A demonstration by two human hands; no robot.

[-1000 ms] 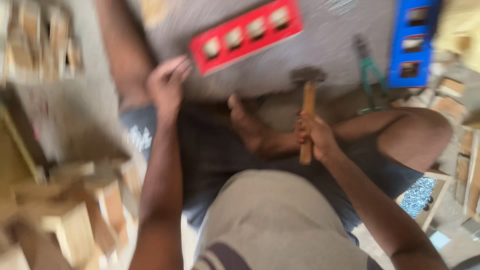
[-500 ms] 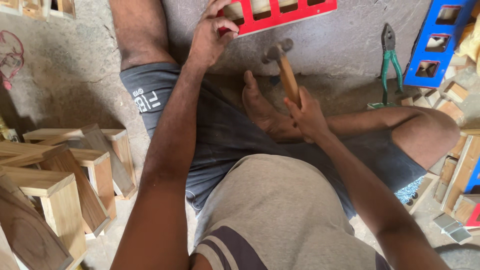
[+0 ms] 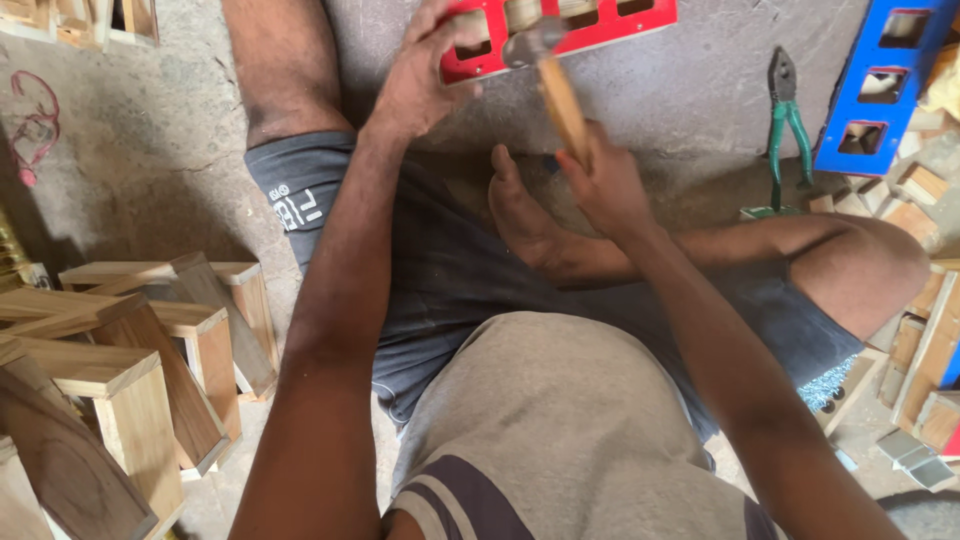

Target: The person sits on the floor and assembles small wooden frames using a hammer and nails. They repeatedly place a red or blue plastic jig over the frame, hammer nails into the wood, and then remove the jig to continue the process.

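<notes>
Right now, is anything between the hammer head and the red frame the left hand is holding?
Nothing visible. The hammer in the right hand has its head directly over the red frame. The left hand grips the frame's left end, beside the head, not under it.

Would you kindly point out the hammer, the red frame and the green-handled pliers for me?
hammer (image 3: 560, 100), head view, on the wooden handle above the right hand.
red frame (image 3: 655, 14), head view, on its lower right corner.
green-handled pliers (image 3: 783, 125), head view, on the green grips.
</notes>
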